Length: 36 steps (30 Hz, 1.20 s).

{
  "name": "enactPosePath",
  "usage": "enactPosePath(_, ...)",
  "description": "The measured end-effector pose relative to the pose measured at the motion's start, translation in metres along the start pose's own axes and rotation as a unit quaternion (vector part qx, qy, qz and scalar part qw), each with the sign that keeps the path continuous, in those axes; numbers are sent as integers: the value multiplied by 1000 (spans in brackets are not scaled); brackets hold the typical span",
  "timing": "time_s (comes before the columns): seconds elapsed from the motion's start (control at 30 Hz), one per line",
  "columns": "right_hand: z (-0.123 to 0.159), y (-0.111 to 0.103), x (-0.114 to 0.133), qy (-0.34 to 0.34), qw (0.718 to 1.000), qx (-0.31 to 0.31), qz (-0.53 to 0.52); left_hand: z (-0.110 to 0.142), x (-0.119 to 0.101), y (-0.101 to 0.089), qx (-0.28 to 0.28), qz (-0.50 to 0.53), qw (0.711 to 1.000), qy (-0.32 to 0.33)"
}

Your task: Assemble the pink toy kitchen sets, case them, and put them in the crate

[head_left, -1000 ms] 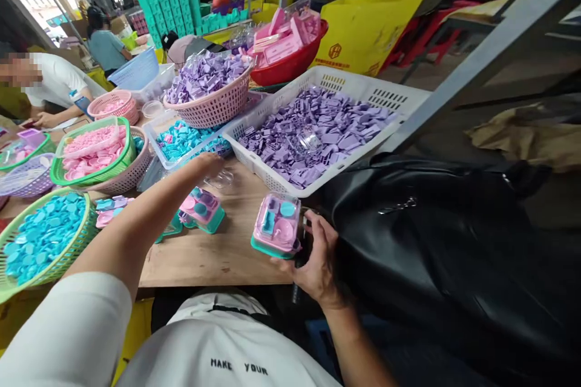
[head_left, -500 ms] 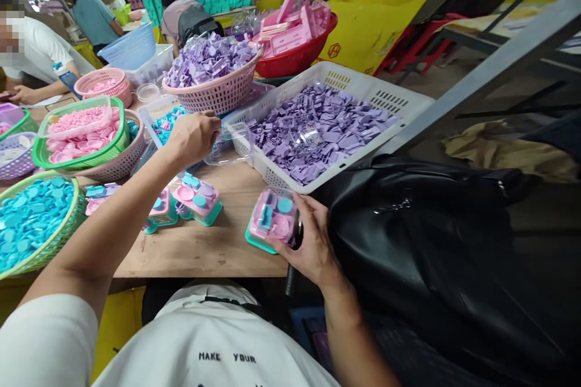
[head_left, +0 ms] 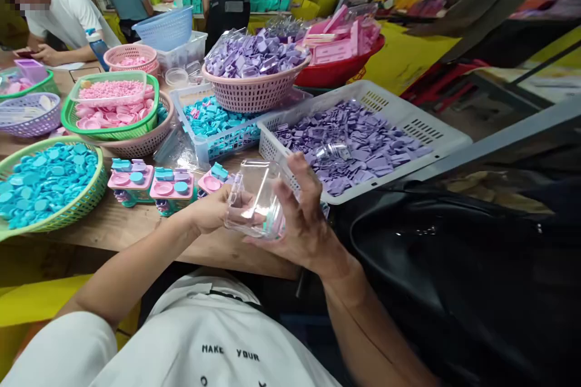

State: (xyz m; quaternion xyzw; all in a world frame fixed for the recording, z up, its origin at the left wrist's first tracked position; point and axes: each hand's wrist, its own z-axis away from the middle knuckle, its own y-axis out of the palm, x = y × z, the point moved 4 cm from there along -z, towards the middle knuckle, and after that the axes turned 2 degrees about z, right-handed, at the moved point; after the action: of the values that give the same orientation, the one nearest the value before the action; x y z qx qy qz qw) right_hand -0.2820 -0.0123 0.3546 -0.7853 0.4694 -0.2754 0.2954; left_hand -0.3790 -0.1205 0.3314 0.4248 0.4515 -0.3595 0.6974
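Note:
Over the table's front part, my left hand (head_left: 213, 208) grips a clear plastic box-shaped cover (head_left: 253, 196) by its left side. On the cover's right side is my right hand (head_left: 302, 224), its thumb along the bottom edge and a finger against the wall, other fingers raised. Bits of teal and pink show through the clear plastic near my right fingers; what they belong to is mostly hidden. Left of the cover stands a row of small toy kitchen sets, one (head_left: 172, 188) with a pink top, blue and purple pieces and a teal base; another (head_left: 131, 180) is beside it.
A white crate (head_left: 363, 187) of purple pieces lies ahead right, beside a black leather-like bag (head_left: 454, 266). A green basket (head_left: 86, 205) of blue pieces stands at left. A pink basket (head_left: 256, 94) of purple pieces sits on a clear bin (head_left: 200, 142). Another person (head_left: 75, 12) sits at far left.
My left hand has come back from the bins with a clear cover to my right hand. The packed toy set my right hand held is now hidden from clear view.

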Motion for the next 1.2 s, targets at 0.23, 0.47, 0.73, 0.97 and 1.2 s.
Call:
enactPosePath(0.23, -32, 2, -13, -40, 995, 88, -9, 13, 9, -28, -76, 52, 995, -39)
enactPosePath(0.47, -40, 10, -14, -4, 991, 103, -87, 13, -1, -34, -134, 71, 988, 5)
enactPosePath(0.73, -33, 16, -22, 152, 958, 14, -244, 5, -20, -36, -77, -213, 962, 149)
enactPosePath(0.97, -10, -11, -53, 269, 938, -21, -217, -7, -20, -76, -20, -706, 705, 65)
enactPosePath(1.2, 1, -10, -56, 295, 937, 16, -186, -26, -9, -37, -271, -696, 663, -46)
